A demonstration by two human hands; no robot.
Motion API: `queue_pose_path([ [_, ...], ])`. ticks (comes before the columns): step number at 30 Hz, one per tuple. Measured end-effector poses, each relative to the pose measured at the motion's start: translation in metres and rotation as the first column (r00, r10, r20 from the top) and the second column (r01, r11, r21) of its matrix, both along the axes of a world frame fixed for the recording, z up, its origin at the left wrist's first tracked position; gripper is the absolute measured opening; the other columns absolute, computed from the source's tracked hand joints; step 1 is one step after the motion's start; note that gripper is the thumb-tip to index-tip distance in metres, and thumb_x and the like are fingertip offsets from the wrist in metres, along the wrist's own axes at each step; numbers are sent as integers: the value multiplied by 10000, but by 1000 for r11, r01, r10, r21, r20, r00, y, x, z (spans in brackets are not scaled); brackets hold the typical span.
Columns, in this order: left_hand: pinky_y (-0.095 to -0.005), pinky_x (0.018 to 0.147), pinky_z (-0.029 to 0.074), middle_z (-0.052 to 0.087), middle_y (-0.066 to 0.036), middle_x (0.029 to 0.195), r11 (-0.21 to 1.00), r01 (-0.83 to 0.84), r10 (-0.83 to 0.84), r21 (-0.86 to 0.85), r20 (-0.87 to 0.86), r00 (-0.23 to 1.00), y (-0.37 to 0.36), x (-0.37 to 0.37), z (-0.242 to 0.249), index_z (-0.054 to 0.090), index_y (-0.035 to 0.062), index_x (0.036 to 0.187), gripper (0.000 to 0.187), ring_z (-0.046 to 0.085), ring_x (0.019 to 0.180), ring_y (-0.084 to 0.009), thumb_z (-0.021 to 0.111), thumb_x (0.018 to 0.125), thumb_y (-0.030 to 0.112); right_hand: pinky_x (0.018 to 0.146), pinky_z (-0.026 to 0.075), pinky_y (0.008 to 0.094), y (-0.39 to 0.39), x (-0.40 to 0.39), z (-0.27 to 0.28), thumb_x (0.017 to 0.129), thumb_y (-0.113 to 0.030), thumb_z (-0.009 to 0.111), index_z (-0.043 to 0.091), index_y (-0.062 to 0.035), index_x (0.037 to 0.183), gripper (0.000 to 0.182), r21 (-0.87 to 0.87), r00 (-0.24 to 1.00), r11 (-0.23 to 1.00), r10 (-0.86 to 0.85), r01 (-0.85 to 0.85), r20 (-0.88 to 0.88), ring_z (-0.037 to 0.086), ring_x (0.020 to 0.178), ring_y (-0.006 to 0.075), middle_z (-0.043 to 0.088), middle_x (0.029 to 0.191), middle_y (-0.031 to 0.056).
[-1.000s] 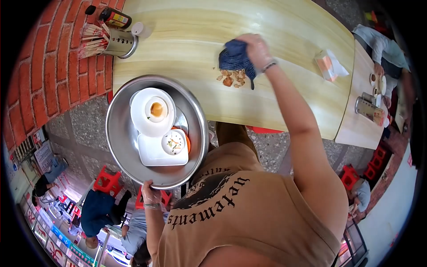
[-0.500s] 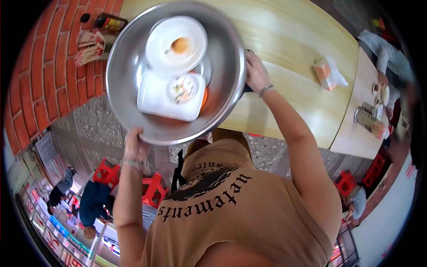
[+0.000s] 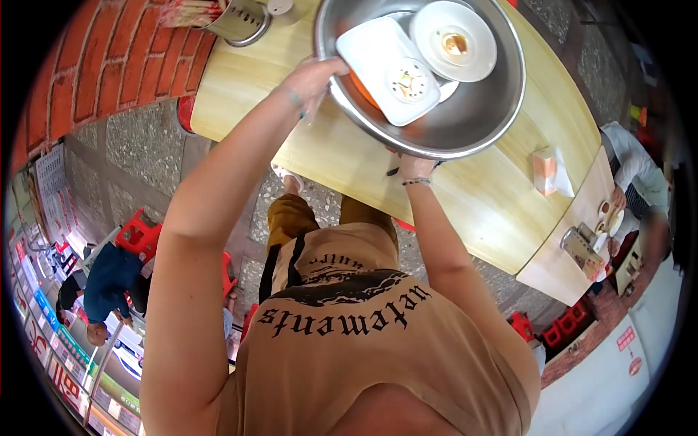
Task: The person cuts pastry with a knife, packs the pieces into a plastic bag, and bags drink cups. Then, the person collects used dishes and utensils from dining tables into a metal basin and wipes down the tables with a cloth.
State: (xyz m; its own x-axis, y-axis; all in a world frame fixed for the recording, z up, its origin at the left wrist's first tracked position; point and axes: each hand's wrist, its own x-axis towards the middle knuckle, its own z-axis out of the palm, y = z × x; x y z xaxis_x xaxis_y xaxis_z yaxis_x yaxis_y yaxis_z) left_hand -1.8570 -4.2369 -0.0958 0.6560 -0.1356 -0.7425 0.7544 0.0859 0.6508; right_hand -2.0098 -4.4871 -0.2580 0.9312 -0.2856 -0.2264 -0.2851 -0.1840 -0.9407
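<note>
A large steel basin [image 3: 488, 120] is tilted over the pale wooden table. My left hand [image 3: 316, 78], in a clear plastic glove, is closed on its left rim. My right hand [image 3: 416, 168], also gloved, is at the near rim, its fingers mostly hidden under the basin. Something dark, too covered to name, shows beside that hand. Inside the basin sit a white rectangular dish [image 3: 367, 54], a small patterned dish [image 3: 408, 81] on top of it, and a round white bowl [image 3: 476, 62] with brown residue. An orange-red piece peeks out beneath the rectangular dish.
The wooden table [image 3: 465, 211] carries a tissue pack [image 3: 545, 173] at right and a metal chopstick holder [image 3: 243, 20] at the far left. A brick wall [image 3: 87, 80] borders the left. Other people sit at right and stand at lower left, near red stools [image 3: 138, 236].
The basin has swung right and away from me, over the table, turning as it went. My left hand has moved up along with it; my right hand has come down to the near rim.
</note>
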Motion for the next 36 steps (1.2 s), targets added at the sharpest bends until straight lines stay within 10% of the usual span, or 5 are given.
queue_pose_path([
  [3,-301,834,406,629,-69,984,998,70,-70,5,20,997,-7,16,-2,608,0,1036,349,560,889,-168,623,770,226,959,341,514,44,-4,26,822,-151,518,599,2,1078,309,-801,992,595,127,-64,15,527,1053,387,583,1120,213],
  [19,-302,833,473,609,-70,1068,931,303,-297,-204,59,953,8,8,-31,528,44,1129,398,571,981,-165,640,835,288,936,388,475,221,7,41,709,-22,566,540,-33,1217,509,-810,996,582,18,65,93,448,1076,393,474,1318,146],
  [25,-316,851,463,632,-117,1050,982,-125,176,-141,449,876,78,-24,-31,466,34,1276,542,573,930,-180,506,912,433,933,406,447,216,17,54,720,-2,574,605,-53,1141,425,-725,968,688,202,-30,152,506,1043,366,557,1187,169],
  [30,-349,946,418,619,-147,1117,901,-390,198,193,617,762,158,-132,-39,524,-1,1224,473,572,1037,-215,405,960,372,992,372,475,149,23,53,751,-19,547,589,9,1140,392,-752,957,659,218,1,193,510,1084,378,570,1144,210],
  [36,-428,1086,260,490,-163,1330,556,-504,-256,661,713,653,156,-172,-96,553,75,1231,381,349,1310,-342,432,949,302,1080,264,485,181,19,39,754,-8,528,431,73,1260,521,-726,890,671,413,-154,193,350,1254,415,412,1324,244],
])
